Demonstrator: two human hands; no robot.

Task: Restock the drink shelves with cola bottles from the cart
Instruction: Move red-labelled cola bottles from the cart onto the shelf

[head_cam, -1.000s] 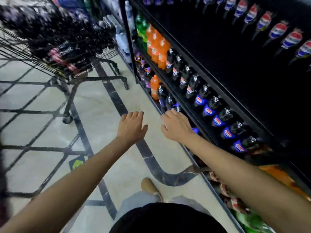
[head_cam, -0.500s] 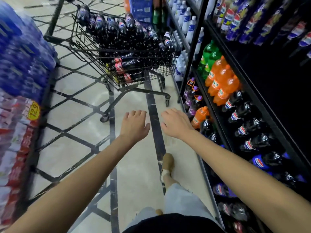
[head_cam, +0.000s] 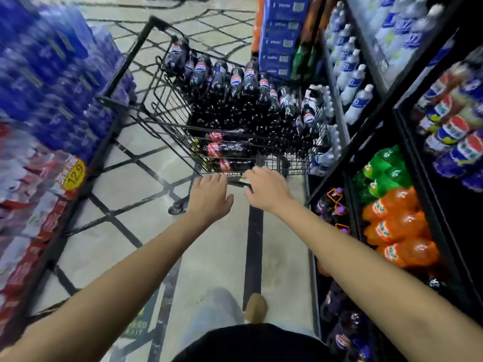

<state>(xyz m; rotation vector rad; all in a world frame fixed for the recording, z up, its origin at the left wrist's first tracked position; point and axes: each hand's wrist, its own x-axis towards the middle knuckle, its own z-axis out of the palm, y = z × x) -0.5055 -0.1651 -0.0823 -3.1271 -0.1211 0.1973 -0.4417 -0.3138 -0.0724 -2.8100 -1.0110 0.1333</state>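
Both arms are stretching forward over the aisle floor (head_cam: 122, 184), a pale, glossy surface crossed by dark inlaid lines. The left hand (head_cam: 210, 197) is hanging palm down with its fingers straight and loosely together, released and grasping nothing. The right hand (head_cam: 269, 190) is lying flat the same way, fingers extended and carrying nothing; its fingertips are meeting the cart's near edge in the view, but contact cannot be told.

The cart (head_cam: 172, 108), a basket of thin black wire mesh on a black tubular frame, is standing just ahead of the hands, with its right side close against the shelves (head_cam: 418, 178). The cola bottles (head_cam: 235, 100) are filling it: dark, shiny plastic ones standing upright and packed tight, with red, white and blue labels near their necks. A few more dark bottles with pink labels (head_cam: 224, 148) are lying on their sides at the cart's near end.

On the black metal shelves, rounded orange bottles (head_cam: 400, 231) are sitting beside green bottles (head_cam: 384, 168). White bottles (head_cam: 350, 66) are lining the far bays.

Along the aisle's left edge, blue packs (head_cam: 52, 74) in wrinkled film are stacking high, blurred, above red-and-white packs (head_cam: 26, 205) bearing a round yellow tag (head_cam: 74, 173). A tan shoe (head_cam: 256, 308) is showing below.
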